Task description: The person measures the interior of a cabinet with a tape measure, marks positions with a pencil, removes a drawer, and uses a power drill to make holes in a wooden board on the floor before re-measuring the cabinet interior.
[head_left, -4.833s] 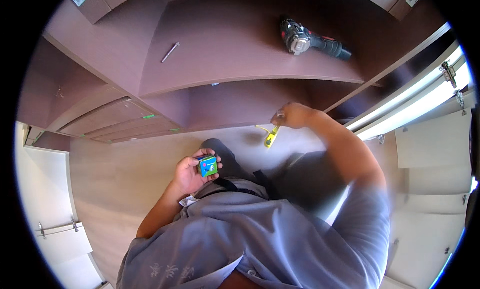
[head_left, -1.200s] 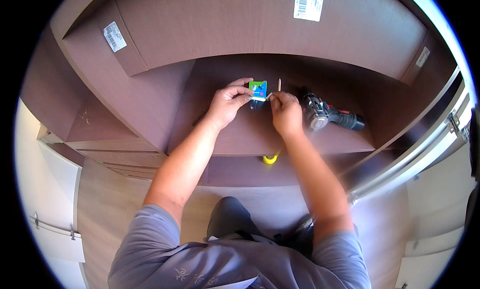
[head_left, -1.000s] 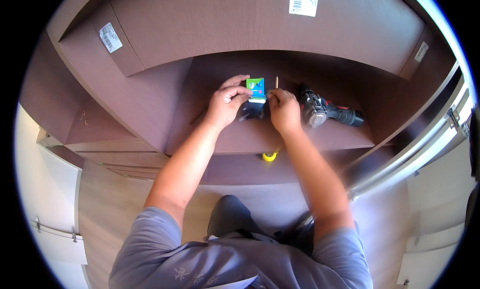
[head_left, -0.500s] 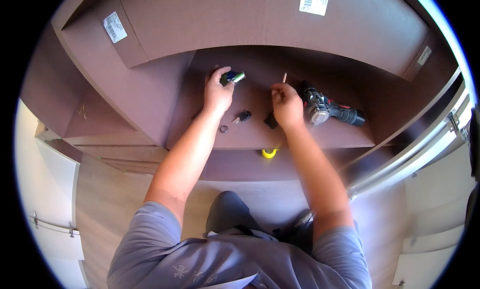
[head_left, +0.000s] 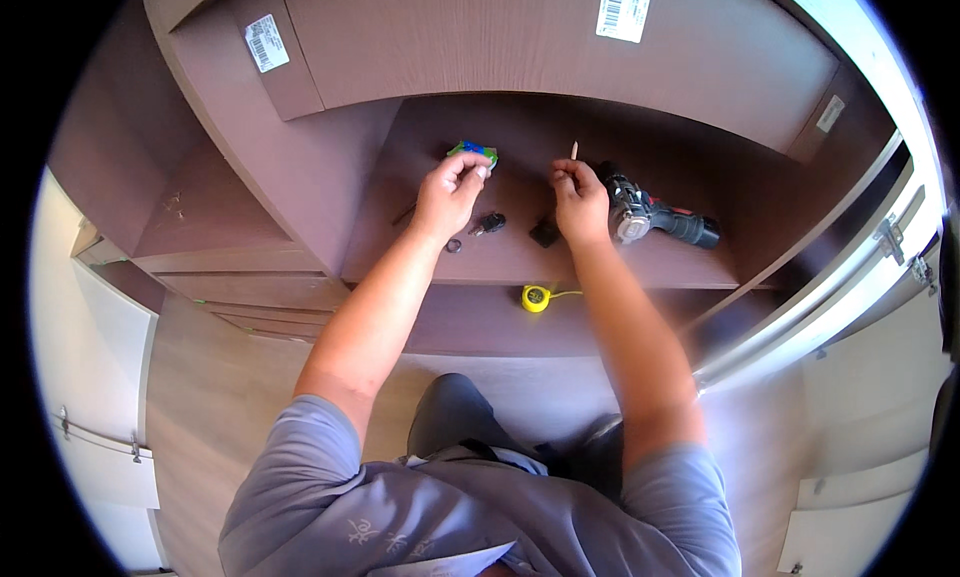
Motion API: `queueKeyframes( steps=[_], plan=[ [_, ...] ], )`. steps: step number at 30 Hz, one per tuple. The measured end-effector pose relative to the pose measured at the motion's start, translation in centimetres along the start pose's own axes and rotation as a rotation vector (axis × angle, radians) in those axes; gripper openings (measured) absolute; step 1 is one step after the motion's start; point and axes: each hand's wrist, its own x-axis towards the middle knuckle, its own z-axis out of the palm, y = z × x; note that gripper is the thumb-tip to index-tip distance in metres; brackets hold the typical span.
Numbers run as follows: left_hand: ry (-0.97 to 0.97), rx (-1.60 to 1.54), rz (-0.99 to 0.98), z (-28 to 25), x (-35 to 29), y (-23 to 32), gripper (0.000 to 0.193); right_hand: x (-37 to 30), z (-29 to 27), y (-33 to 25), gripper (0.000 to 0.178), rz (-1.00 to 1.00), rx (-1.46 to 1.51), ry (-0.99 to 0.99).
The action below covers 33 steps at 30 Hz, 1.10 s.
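A brown cabinet [head_left: 560,57] has a shelf [head_left: 520,264] bearing a dark cordless drill [head_left: 640,219] beside the right hand [head_left: 580,199], whose fingers are bunched together, whether around something I cannot tell. The left hand [head_left: 447,192] has its fingers bent at the green-and-blue box [head_left: 472,149], grip unclear. A yellow tape measure [head_left: 536,297] shows below the shelf's edge; between the forearms lie a black lock-like piece [head_left: 489,223] and a small ring [head_left: 454,245]
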Motion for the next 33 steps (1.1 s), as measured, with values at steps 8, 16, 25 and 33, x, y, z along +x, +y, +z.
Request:
queueKeyframes(
  steps=[8,16,25,33],
  plan=[
    [-0.333,0.577,0.019,-1.2,-2.8,3.2,0.052,-4.2,-4.9,-4.8,0.034,-0.350,-0.429,-0.283],
    [-0.245,0.337,-0.047,-2.3,-2.5,1.3,0.023,-4.9,-5.1,-4.1,0.024,-0.431,-0.460,-0.370],
    [-0.045,0.354,-0.215,-2.1,-1.5,-0.5,0.020,-4.2,-6.2,-3.6,0.034,-0.169,-0.132,-0.416],
    [0.034,0.318,0.114,-1.5,-2.1,1.3,0.022,-4.1,-5.8,-4.0,0.039,-0.248,-0.087,-0.581]
  ],
)
